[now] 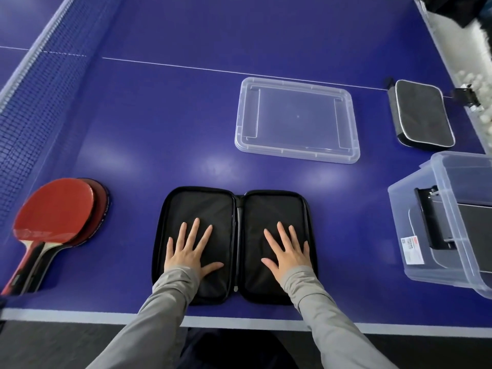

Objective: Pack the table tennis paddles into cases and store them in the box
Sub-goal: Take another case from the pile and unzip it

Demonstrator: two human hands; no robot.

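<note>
**Open case pressed flat, paddles waiting at left**

Item: black zip case (235, 245), laid open like a book at the near edge of the blue desk (165, 123). Both halves showed empty lining.

Hands: left hand (190, 253) lay flat on the left half and right hand (286, 253) flat on the right half, fingers spread wide, palms down, gripping nothing.

Paddles (57, 217): a stack with red rubber uppermost, at the near left of the desk, well apart from the case, handles pointing to the near edge.

Box (450, 230): clear plastic, at the near right, with at least one dark case already inside. Its lid (296, 123) lay upturned farther off, and a second, closed case (422, 117) sat at the far right.

Handling note (judgement): the case halves needed to stay fully flat and the zip track clear of the lining. One hand could hold the case steady while the other fetched a paddle, seating the blade in the wide end of a half.

Not determinable: the number of paddles in the stack, as the lower ones were covered; the handle ends, cut off by the frame; the zip pull's position; the full contents of the box, partly out of frame; the blurred items beyond the far right edge.
</note>
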